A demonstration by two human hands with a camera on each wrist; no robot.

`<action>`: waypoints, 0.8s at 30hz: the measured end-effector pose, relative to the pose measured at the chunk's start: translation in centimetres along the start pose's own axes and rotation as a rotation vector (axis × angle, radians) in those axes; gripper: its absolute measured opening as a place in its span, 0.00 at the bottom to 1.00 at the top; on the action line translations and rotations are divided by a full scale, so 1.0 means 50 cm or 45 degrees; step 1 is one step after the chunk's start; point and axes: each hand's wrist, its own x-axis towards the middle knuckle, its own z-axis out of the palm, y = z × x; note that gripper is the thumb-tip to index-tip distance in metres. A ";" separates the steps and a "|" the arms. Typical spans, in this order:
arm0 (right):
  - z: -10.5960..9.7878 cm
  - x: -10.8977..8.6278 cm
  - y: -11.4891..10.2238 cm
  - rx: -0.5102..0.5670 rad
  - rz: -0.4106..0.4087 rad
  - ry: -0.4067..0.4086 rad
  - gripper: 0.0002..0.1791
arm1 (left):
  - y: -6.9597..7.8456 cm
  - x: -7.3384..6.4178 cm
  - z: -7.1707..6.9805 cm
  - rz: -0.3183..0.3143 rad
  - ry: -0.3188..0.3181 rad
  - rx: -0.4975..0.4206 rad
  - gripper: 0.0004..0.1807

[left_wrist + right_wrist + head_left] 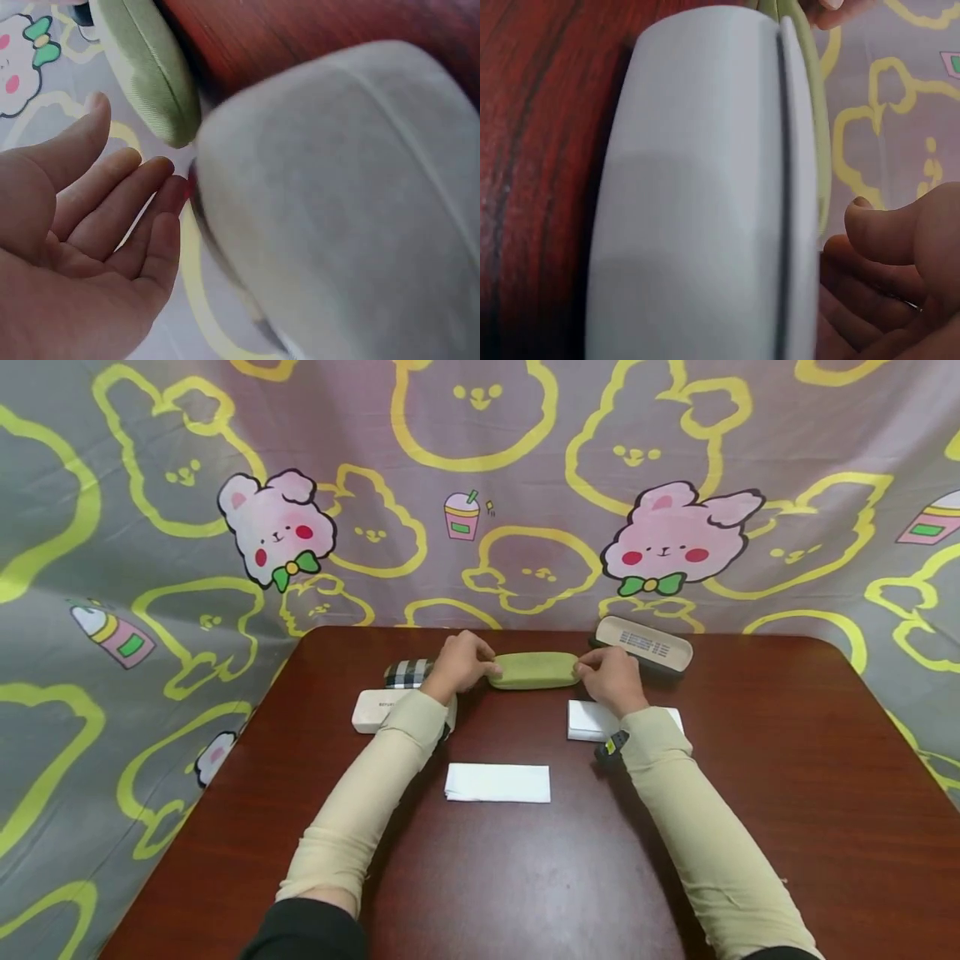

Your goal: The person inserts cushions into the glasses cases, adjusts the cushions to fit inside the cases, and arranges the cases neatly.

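A green glasses case (534, 670) lies closed toward the back of the table. My left hand (459, 664) is at its left end and my right hand (611, 677) at its right end. In the left wrist view, the left hand (97, 225) has loosely bent, spread fingers just off the tip of the green case (150, 75). The right wrist view has the right thumb and fingers (885, 232) beside the green case's edge (821, 150), curled round nothing visible. Whether either hand touches the case is unclear.
An off-white case (372, 710) and a checked case (407, 673) lie by my left wrist. A white case (588, 720) sits under my right wrist. A dark case with a printed beige face (647, 643) stands back right. A folded white cloth (498, 783) lies in front.
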 end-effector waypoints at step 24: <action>0.017 -0.195 -0.050 -0.109 -0.518 -0.284 0.07 | -0.019 -0.230 -0.010 0.249 -0.393 0.149 0.14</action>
